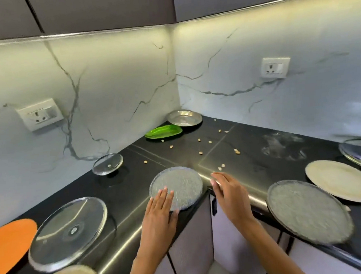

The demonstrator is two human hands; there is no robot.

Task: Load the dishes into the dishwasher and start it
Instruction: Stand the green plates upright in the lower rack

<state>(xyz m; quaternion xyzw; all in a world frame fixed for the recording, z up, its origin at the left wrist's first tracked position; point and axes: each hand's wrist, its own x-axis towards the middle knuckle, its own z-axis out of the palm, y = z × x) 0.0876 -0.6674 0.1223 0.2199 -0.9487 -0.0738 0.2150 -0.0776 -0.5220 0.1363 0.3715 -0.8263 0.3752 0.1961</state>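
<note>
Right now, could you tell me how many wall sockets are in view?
2. One wall socket is on the left backsplash above the small glass lid; the other socket is on the right backsplash. Others may lie outside the frame.

No legible text or labels anywhere.

Bare countertop [230,154] between plates; scattered nuts [237,151].

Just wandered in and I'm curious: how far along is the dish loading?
Nothing looks loaded yet; no dishwasher is in view. In hand: the left hand lies flat on a small textured glass plate, the right hand hovering beside it. Left: the orange plate, green dish and other plates still on the counter.
</note>
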